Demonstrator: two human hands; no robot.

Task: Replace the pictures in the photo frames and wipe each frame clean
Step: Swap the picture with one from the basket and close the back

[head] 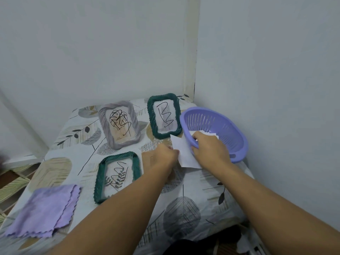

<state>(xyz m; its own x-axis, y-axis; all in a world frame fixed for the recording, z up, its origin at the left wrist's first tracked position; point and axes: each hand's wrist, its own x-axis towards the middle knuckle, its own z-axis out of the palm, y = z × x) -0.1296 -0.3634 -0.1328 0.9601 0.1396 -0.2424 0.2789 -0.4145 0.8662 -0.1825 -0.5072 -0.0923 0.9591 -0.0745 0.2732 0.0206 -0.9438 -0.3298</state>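
**Paper comes out of the basket while three frames wait**

At the far left of the table, a folded purple cloth lies flat near the front edge, parked out of the way, likely for the wiping step. Next come the frames, all face up so their pictures can be reached: a grey frame toward the back with a scribbled drawing, a green frame in front of it showing a leaf print under a zigzag line, and a second green frame further right at the back.

The left hand pinches the left edge of a white sheet of paper, steadying it just beside the basket. The right hand reaches over the rim of the purple basket, its fingers curled on more white paper inside; the grip itself is partly hidden. The basket sits at the right edge against the wall, apparently the store for the loose pictures. I judge the swap is underway, with no wiping yet.
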